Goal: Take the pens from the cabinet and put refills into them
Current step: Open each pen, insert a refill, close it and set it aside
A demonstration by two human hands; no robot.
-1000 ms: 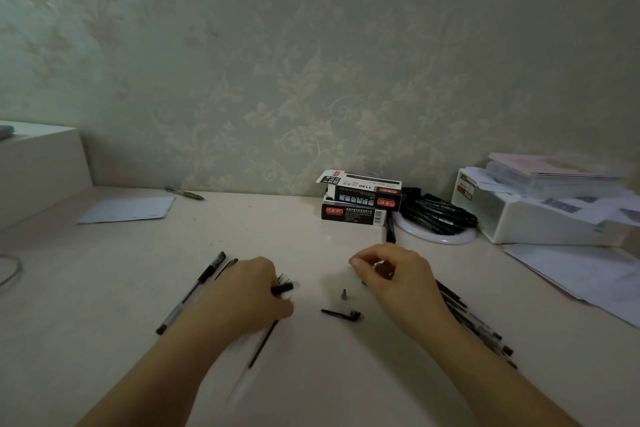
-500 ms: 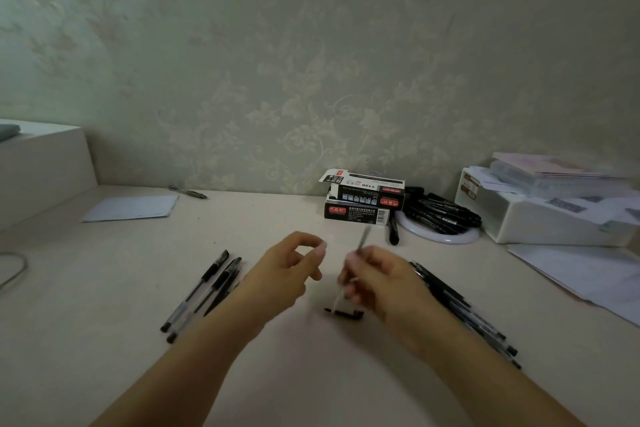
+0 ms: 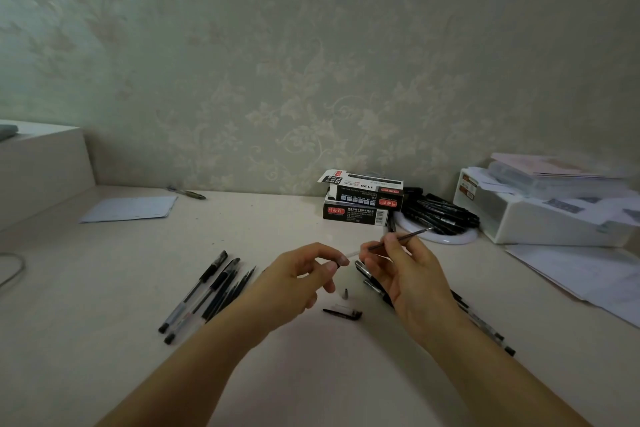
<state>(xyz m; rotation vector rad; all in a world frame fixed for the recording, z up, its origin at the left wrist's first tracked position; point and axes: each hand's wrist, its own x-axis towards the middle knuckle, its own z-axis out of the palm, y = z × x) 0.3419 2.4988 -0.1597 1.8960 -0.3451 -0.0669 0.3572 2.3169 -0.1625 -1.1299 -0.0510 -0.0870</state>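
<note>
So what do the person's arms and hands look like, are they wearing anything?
Both arms are bare right up to the bottom edge of the picture: no sleeves show. The left hand and the right hand wear no gloves, and no rings, watch or bracelet can be seen. The fingernails look short and plain. No marks or writing show on the arms.

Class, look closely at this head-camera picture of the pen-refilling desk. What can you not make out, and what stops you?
- Head view: what the left hand pinches is covered by its own fingertips.
- The refill in the right hand: its middle is hidden by the fingers.
- Pens on the right: partly hidden under the right forearm, so uncountable.
- Print on the stacked boxes: too small to read.
- Papers: cut off by the right edge.
</note>
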